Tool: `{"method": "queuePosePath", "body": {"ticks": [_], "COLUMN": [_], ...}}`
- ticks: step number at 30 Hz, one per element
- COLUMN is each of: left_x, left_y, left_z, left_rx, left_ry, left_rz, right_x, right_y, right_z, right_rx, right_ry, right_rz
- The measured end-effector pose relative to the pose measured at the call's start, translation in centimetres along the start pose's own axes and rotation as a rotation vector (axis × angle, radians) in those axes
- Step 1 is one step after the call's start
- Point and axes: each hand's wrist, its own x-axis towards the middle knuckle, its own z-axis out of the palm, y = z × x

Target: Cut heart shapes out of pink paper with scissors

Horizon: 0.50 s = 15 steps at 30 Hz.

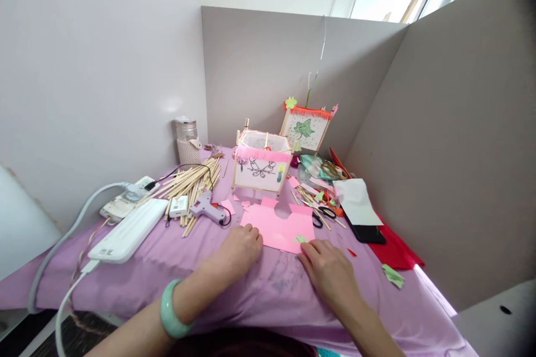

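Observation:
A sheet of pink paper point(276, 228) with pieces cut out of its far edge lies flat on the purple cloth in front of me. My left hand point(242, 248) is closed at its near left corner, fingers curled over the edge; the fingertips are partly hidden. At the near right corner, my right hand point(329, 268) grips the sheet with bent fingers. Small green paper scraps point(300, 239) rest on the sheet beside the right fingertips. Just beyond stands a lantern point(262, 170) with a stick frame, pink fringe and drawn panels. Black-handled scissors point(326, 212) lie to the right of the sheet.
A glue gun point(207, 209), wooden sticks point(195, 178), a white power bank point(129, 231) and a power strip point(125, 201) lie on the left. Behind are a jar point(187, 142) and a second lantern point(307, 128). White paper point(358, 201) covers a black object at right. Grey partitions surround the table.

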Motion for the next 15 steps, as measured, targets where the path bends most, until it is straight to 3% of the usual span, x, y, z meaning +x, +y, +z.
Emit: {"method": "queuePosePath", "body": {"ticks": [3, 10, 13, 15], "left_x": [0.3, 1.1, 1.6, 1.9], "left_y": [-0.2, -1.1, -1.9, -2.6], "left_z": [0.2, 0.4, -0.9, -2.8], "left_rx": [0.051, 0.098, 0.054, 0.021], "left_ry": [-0.007, 0.131, 0.174, 0.195], "left_rz": [0.043, 0.078, 0.053, 0.027], "right_x": [0.4, 2.3, 3.6, 4.5], "right_y": [0.2, 0.3, 0.7, 1.2], "right_z": [-0.1, 0.3, -0.6, -2.2], "right_rx": [0.014, 0.006, -0.014, -0.010], "right_ry": [0.049, 0.112, 0.197, 0.237], "right_rz": [-0.053, -0.172, -0.176, -0.179]}}
